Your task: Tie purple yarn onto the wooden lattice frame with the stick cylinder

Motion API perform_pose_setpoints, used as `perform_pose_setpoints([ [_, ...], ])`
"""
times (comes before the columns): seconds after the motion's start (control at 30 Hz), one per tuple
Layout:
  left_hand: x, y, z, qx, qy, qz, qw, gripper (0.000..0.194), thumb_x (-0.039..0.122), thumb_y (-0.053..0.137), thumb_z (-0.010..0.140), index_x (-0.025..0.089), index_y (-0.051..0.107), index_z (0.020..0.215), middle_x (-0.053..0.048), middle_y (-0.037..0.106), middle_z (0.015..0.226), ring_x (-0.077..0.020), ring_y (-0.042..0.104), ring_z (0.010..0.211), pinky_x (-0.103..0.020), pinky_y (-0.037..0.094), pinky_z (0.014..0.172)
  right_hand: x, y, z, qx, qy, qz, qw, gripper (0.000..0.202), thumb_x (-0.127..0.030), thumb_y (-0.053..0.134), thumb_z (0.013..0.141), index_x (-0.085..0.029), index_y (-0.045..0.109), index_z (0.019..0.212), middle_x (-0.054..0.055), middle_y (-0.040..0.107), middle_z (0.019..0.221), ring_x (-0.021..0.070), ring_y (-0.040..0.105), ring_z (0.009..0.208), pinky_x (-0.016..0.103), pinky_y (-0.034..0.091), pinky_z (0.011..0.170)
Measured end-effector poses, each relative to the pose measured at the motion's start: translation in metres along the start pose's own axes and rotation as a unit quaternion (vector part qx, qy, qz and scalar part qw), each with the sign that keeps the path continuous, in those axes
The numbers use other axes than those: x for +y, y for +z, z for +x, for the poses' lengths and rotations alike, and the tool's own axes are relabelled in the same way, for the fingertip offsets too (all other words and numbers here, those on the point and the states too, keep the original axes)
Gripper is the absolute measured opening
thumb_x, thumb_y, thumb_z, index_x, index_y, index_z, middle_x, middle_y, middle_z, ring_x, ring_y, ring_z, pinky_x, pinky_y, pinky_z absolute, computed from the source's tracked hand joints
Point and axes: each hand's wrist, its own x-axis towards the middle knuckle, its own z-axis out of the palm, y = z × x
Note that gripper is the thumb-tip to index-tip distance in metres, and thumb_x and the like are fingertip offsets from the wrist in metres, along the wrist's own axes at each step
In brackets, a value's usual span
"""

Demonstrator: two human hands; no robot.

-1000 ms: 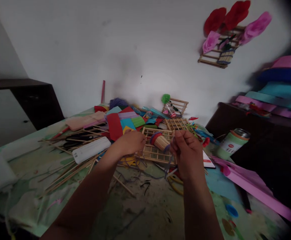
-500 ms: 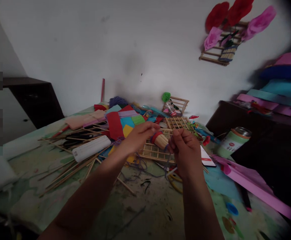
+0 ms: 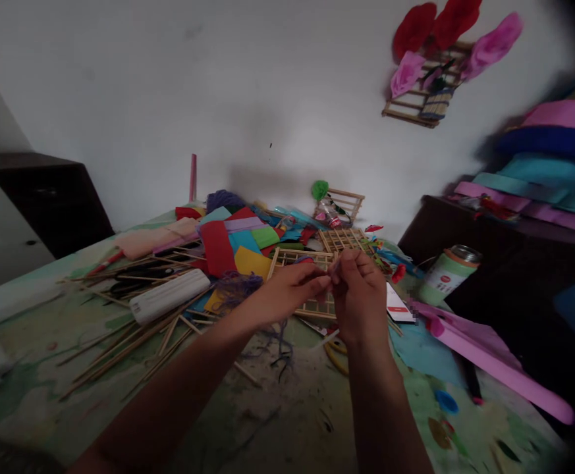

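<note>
My right hand [image 3: 361, 299] is closed in a pinch, with a bit of purple yarn [image 3: 335, 268] at its fingertips. Thumb and fingers together, my left hand [image 3: 290, 293] meets it at the same strand. A small bundle of sticks with a red and purple band [image 3: 305, 261] is mostly hidden behind my left hand. Behind both hands lies a stick lattice [image 3: 287, 258]. Loose purple yarn [image 3: 240, 286] is tangled left of my left hand, and some trails onto the table below. Scissors with yellow handles [image 3: 335, 359] lie under my right wrist.
Thin sticks [image 3: 114, 355], a white box [image 3: 169, 296] and coloured sheets [image 3: 218, 249] cover the left of the table. On the right are a phone [image 3: 398, 304], a green-labelled jar [image 3: 449, 273] and a pink roll [image 3: 504, 372]. Paper flowers [image 3: 415, 33] hang on the wall.
My left hand has moved right and down, its fingers closing at the right hand's fingertips. The stick bundle, visible between the hands before, is now mostly covered. The view has shifted slightly.
</note>
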Motion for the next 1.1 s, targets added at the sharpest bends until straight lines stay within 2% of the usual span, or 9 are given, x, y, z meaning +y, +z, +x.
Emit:
perform_pose_setpoints([
  [0.07, 0.0, -0.004, 0.001, -0.007, 0.004, 0.033, 0.999, 0.025, 0.032, 0.047, 0.088, 0.014, 0.059, 0.074, -0.001, 0.055, 0.073, -0.0117, 0.051, 0.07, -0.022, 0.04, 0.064, -0.001, -0.002, 0.002, 0.009, -0.02, 0.022, 1.0, 0.025, -0.033, 0.065, 0.077, -0.019, 0.048, 0.064, -0.008, 0.043, 0.051, 0.0056, 0.04, 0.044, 0.018, 0.032, 0.042],
  [0.2, -0.001, -0.009, 0.003, -0.015, 0.001, 0.064, 0.998, 0.026, 0.031, 0.051, 0.085, 0.014, 0.057, 0.066, 0.002, 0.05, 0.06, -0.0093, 0.045, 0.058, -0.02, 0.035, 0.055, -0.001, -0.007, 0.007, 0.022, -0.032, 0.057, 0.998, 0.026, -0.034, 0.065, 0.077, -0.019, 0.047, 0.065, -0.009, 0.042, 0.05, 0.0056, 0.042, 0.046, 0.019, 0.037, 0.046],
  [0.37, -0.006, -0.01, 0.003, -0.005, -0.015, 0.07, 0.997, 0.021, 0.03, 0.054, 0.081, 0.014, 0.062, 0.071, 0.003, 0.051, 0.059, -0.0086, 0.043, 0.055, -0.019, 0.031, 0.051, 0.007, -0.008, 0.01, 0.011, 0.006, 0.049, 0.999, 0.031, -0.039, 0.065, 0.075, -0.02, 0.045, 0.062, -0.009, 0.042, 0.048, 0.0057, 0.044, 0.044, 0.018, 0.037, 0.045],
  [0.6, -0.007, -0.014, 0.004, 0.006, -0.036, 0.086, 0.996, 0.021, 0.031, 0.054, 0.08, 0.015, 0.065, 0.073, 0.002, 0.053, 0.062, -0.0087, 0.044, 0.057, -0.018, 0.032, 0.051, 0.015, -0.009, 0.014, 0.015, 0.03, 0.067, 0.997, 0.025, -0.033, 0.069, 0.07, -0.019, 0.05, 0.064, -0.009, 0.045, 0.049, 0.0052, 0.046, 0.046, 0.017, 0.04, 0.046],
  [0.83, -0.008, -0.014, 0.004, 0.015, -0.035, 0.09, 0.995, 0.02, 0.03, 0.055, 0.079, 0.014, 0.064, 0.071, 0.002, 0.056, 0.062, -0.0092, 0.047, 0.057, -0.018, 0.034, 0.052, 0.014, -0.013, 0.018, 0.065, 0.035, 0.137, 0.988, 0.029, -0.029, 0.068, 0.071, -0.019, 0.043, 0.06, -0.01, 0.041, 0.05, 0.0051, 0.043, 0.047, 0.02, 0.046, 0.052],
  [1.1, -0.01, -0.012, 0.008, 0.012, -0.025, 0.096, 0.995, 0.023, 0.032, 0.054, 0.08, 0.014, 0.062, 0.068, 0.002, 0.053, 0.06, -0.0099, 0.046, 0.057, -0.019, 0.034, 0.051, 0.017, -0.013, 0.019, 0.063, 0.048, 0.134, 0.988, 0.022, -0.025, 0.07, 0.068, -0.018, 0.049, 0.066, -0.01, 0.043, 0.052, 0.0049, 0.045, 0.048, 0.019, 0.045, 0.053],
])
